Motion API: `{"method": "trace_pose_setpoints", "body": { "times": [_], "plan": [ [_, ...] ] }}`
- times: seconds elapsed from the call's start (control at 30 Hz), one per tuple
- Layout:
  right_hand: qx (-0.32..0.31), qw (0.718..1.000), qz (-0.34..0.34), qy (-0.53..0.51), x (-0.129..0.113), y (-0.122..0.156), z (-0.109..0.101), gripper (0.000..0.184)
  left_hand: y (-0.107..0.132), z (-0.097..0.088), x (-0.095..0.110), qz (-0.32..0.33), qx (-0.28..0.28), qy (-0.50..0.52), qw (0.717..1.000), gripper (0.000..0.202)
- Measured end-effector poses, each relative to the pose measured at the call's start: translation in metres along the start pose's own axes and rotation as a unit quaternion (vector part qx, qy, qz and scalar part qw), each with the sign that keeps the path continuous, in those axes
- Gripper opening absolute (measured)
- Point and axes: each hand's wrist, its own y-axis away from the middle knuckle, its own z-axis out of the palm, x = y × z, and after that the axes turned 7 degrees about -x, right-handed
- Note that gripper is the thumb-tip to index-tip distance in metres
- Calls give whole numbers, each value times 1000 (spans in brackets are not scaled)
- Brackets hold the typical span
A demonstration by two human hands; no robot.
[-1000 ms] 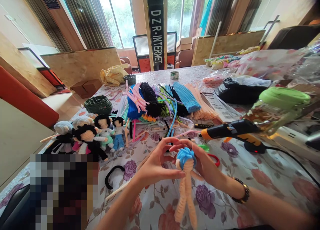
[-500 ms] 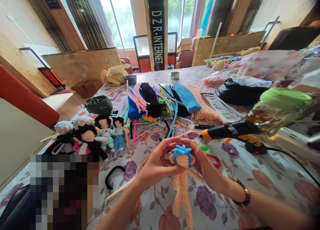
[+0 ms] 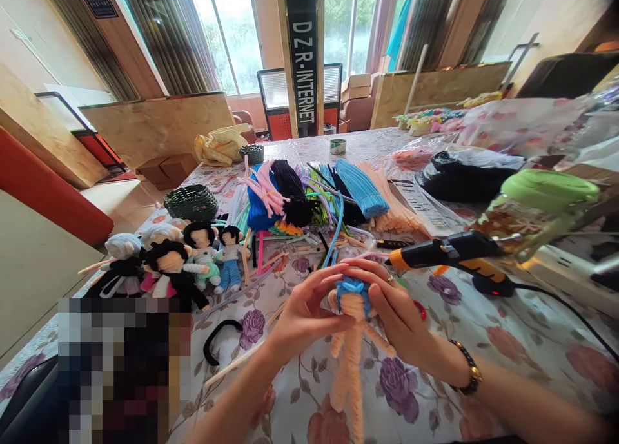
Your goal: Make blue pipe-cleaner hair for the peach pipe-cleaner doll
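A peach pipe-cleaner doll [image 3: 354,350] with blue hair [image 3: 355,290] hangs upright between my hands, its legs toward me over the floral tablecloth. My left hand [image 3: 309,312] is closed round the left side of its head, thumb in front near the face. Over the top and right side of the head curve the fingers of my right hand [image 3: 394,308], pressing on the blue hair. Those fingers partly hide the hair and the right ear. A red loop-shaped handle [image 3: 421,310] shows just behind my right hand.
A hot glue gun [image 3: 447,250] stands at right, its cord trailing off. Bundles of pipe cleaners [image 3: 362,189] lie beyond my hands. Finished dolls [image 3: 169,263] sit at left near a dark green basket [image 3: 191,203]. A black pipe-cleaner piece [image 3: 213,344] lies on the tablecloth [image 3: 271,418].
My right hand has shifted over the top of the doll's head, covering more of the blue hair. The doll's limbs have swung slightly. My left hand stays at the head.
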Motion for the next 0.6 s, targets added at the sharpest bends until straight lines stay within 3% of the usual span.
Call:
{"method": "trace_pose_setpoints", "body": {
  "times": [0.13,0.33,0.6],
  "plan": [
    [24,998,-20,55,-4,-5,-2,30,2,1,-1,-18,2,4,1000,63],
    [146,980,-75,108,-1,-4,-2,17,5,4,0,4,22,-84,996,58],
    [132,985,-64,88,-4,0,0,29,4,8,3,31,46,-115,992,48]
  ]
}}
